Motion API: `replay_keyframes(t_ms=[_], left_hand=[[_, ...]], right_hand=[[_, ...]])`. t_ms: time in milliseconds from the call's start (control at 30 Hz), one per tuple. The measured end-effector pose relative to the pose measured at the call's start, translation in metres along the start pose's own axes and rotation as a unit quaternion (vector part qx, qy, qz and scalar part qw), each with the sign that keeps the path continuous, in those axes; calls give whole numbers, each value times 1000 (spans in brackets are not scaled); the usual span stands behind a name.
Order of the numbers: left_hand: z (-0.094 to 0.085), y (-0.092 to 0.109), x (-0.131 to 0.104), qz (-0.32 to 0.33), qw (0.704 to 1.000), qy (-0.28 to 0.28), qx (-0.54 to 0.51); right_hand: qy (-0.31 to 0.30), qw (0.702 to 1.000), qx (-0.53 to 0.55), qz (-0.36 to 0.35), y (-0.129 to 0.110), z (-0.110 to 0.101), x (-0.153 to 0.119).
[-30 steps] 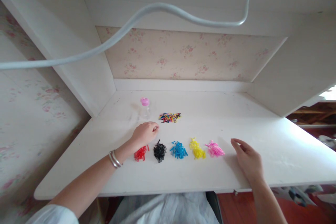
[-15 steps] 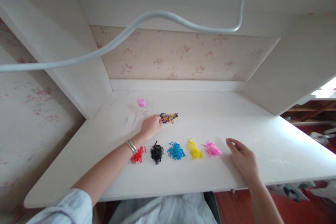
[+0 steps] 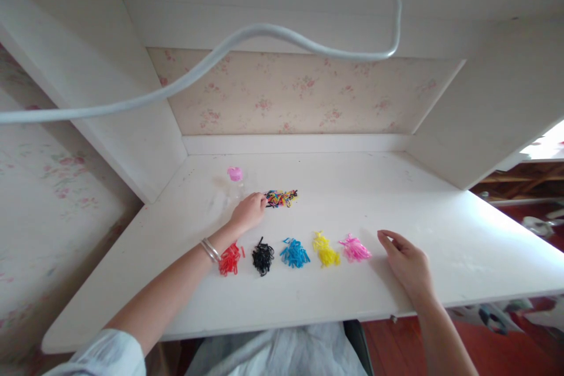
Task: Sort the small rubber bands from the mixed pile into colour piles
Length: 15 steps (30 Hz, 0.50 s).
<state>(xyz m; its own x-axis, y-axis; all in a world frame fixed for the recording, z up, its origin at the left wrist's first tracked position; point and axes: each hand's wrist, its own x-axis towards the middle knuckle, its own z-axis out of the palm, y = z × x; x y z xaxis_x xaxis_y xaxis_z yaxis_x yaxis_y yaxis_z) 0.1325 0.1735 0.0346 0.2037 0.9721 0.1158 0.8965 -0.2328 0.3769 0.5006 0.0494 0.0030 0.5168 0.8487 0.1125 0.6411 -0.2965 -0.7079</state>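
Note:
My left hand (image 3: 249, 210) is at the left end of a mixed heap of small coloured rubber bands (image 3: 282, 198), fingers pinched together at its edge. What sits between the fingertips is too small to make out. In front of me lies a row of sorted rubber-band piles: red (image 3: 230, 259) by my left wrist, then black (image 3: 263, 257), blue (image 3: 295, 253), yellow (image 3: 326, 250) and pink (image 3: 355, 248). To the right of the pink pile my right hand (image 3: 406, 261) rests on the table, fingers curled and thumb against forefinger, with nothing visible in them.
Behind my left hand lies a clear container with a pink top (image 3: 235, 174). White side panels and a back ledge (image 3: 295, 144) enclose the white table (image 3: 282, 299). Overhead, a white cable (image 3: 268, 29) crosses the view.
My left hand has drawn slightly left along the edge of the mixed heap. The right hand keeps its place, and the view has shifted slightly.

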Motion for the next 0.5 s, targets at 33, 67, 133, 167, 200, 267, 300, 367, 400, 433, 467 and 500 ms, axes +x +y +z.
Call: replay_keyframes(t_ms=[33, 67, 133, 167, 200, 267, 300, 367, 400, 433, 467, 500], left_hand=[[-2, -1, -1, -1, 1000, -2, -4], [-4, -2, -3, -2, 1000, -4, -7], [-12, -3, -9, -3, 1000, -7, -12], [-16, -4, -13, -3, 1000, -8, -15], [-21, -5, -19, -2, 1000, -10, -17], [-33, -10, -34, 0, 1000, -12, -22], [-38, -13, -43, -1, 1000, -13, -23], [-48, -23, -63, -7, 1000, -14, -24], [-52, -29, -74, -14, 1000, -14, -23], [-54, -35, -85, -21, 999, -16, -21], [-56, -41, -95, -31, 999, -19, -19], [-56, -47, -105, -42, 999, -22, -18]], right_hand=[[-1, 1000, 0, 1, 0, 0, 0], [-3, 1000, -1, 2, -1, 0, 0], [-4, 1000, -6, 0, -1, 0, -1], [-4, 1000, -8, -2, -1, 0, -1], [-4, 1000, -9, -5, 0, 1, -1], [-10, 1000, -9, -12, 3, 2, 1], [-14, 1000, -7, -16, 4, 3, 3], [-26, 999, 1, -19, 6, 4, 8], [-33, 999, 4, -19, 5, 5, 10], [-40, 999, 4, -21, 1, 6, 13], [-48, 998, 0, -28, -5, 7, 14], [-59, 997, -8, -40, -15, 9, 14]])
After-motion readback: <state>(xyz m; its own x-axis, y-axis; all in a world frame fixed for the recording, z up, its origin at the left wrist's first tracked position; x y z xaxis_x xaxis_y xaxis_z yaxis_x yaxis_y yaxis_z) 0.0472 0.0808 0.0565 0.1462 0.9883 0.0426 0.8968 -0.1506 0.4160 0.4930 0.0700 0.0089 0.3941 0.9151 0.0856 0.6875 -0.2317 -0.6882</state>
